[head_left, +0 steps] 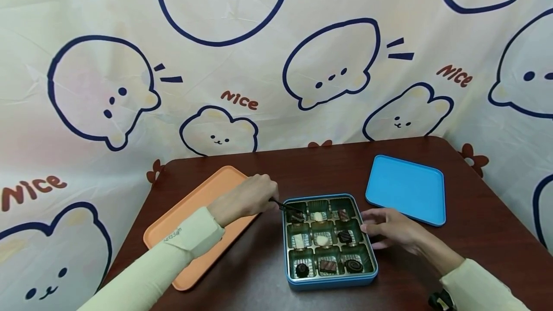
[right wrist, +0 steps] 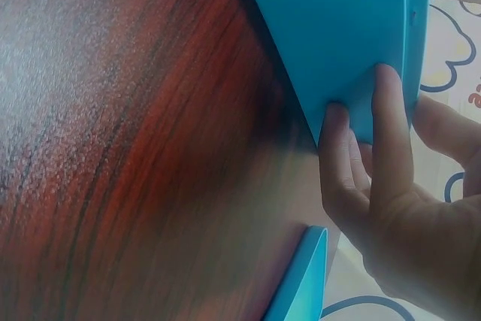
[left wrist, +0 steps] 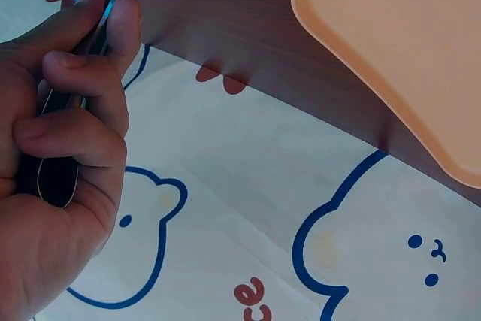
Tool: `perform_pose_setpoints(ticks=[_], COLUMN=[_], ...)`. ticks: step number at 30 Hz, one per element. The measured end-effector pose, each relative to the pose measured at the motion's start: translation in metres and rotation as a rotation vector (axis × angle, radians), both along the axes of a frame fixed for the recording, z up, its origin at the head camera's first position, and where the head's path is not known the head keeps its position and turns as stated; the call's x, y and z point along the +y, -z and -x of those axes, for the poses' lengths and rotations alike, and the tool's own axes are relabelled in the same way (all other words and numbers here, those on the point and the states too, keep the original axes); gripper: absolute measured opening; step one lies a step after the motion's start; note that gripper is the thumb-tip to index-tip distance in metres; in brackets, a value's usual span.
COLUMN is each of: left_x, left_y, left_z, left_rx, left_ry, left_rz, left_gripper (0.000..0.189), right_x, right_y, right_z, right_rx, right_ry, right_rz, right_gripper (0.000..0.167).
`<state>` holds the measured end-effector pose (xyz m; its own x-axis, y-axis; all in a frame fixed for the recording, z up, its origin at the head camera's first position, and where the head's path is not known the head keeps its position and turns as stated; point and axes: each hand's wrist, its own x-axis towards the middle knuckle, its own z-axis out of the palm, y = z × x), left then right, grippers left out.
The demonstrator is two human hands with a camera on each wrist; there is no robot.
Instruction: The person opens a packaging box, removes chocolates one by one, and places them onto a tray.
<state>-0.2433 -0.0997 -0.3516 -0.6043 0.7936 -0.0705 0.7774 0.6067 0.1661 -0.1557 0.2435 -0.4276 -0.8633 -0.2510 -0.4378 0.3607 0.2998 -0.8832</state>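
Observation:
My left hand (head_left: 248, 197) grips black tweezers (left wrist: 54, 174), the fingers curled round them in the left wrist view. Their tips reach into the far-left compartment of a blue tin (head_left: 332, 282), right at a dark chocolate (head_left: 296, 217). A gold-coloured divided insert fills the tin, with several dark and white chocolates in its compartments. The far-middle one holds a small white chocolate (head_left: 318, 216). My right hand (head_left: 390, 228) rests against the tin's right side, its extended fingers (right wrist: 388, 125) on the wall and its thumb at the rim.
An orange tray (head_left: 194, 205) lies left of the tin, partly under my left forearm. At the back right lies a blue lid (head_left: 408, 188). The dark brown table (head_left: 298, 172) ends at a cloth backdrop printed with cartoon bears.

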Motion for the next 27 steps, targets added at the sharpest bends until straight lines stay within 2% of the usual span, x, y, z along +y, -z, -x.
perform_pose_setpoints(ticks=[3,9,19,27], left_x=[-0.001,-0.005,-0.012,-0.022], left_y=[-0.003,-0.013,-0.032,-0.042], left_z=[0.000,-0.001,0.002,0.004], left_rx=[0.005,-0.045,-0.045,-0.031], left_ry=[0.003,-0.020,-0.077,-0.099], left_rz=[0.001,-0.021,-0.024,-0.068], left_gripper=[0.015,0.014,0.014,0.011], right_x=[0.001,0.001,0.001,0.001], right_y=[0.001,0.001,0.000,0.001], right_z=[0.000,0.000,-0.001,0.000], right_rx=[-0.001,-0.003,0.000,-0.005], right_ry=[-0.002,-0.004,-0.003,-0.005], right_rz=[0.002,-0.007,0.002,0.000], right_gripper=[0.069,0.069,0.070,0.071])
